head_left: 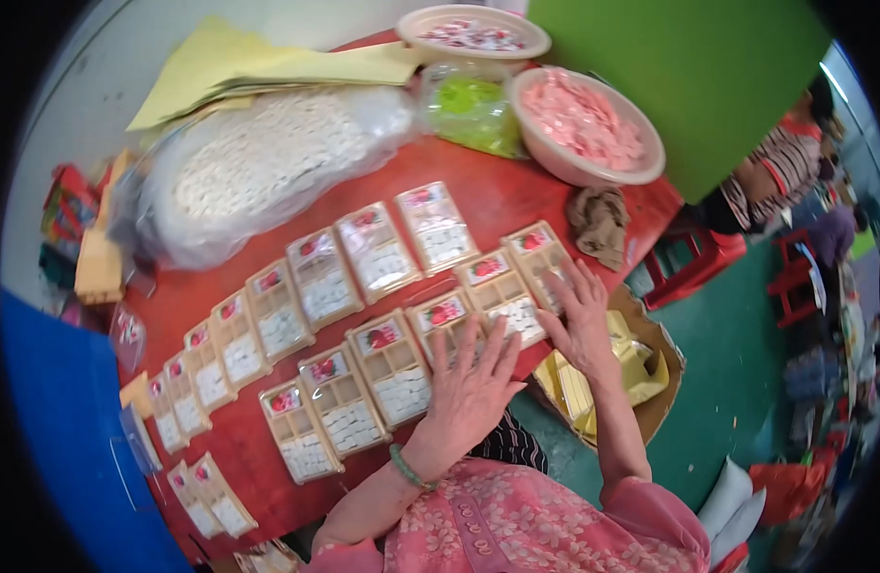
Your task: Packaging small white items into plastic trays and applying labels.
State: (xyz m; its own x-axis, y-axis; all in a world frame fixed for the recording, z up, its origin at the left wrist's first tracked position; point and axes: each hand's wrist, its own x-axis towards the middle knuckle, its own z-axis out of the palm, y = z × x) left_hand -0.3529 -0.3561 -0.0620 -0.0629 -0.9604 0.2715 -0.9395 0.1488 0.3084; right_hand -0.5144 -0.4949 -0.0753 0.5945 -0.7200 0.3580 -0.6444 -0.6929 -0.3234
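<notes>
My left hand (pixel 466 399), a green bangle (pixel 413 472) at its wrist, lies with fingers spread over a compartmented tray (pixel 438 311) in the near row. Its palm hides much of that tray. My right hand (pixel 586 323) is also open, its fingertips over the tray (pixel 532 241) at the row's right end. Each beige tray has a strawberry picture at its far end and small white blocks in its near part; several middle compartments look bare. Between the hands shows another tray (pixel 486 270) with white blocks. Whether the fingers press on the trays is hard to tell.
Behind runs a second row of trays (pixel 322 277) on the red table (pixel 516 196). Farther back lie a clear bag of white pieces (pixel 277 158), yellow sheets (pixel 258 72) and a basin of pink packets (pixel 593 124). A carton (pixel 664 382) stands right; people sit beyond.
</notes>
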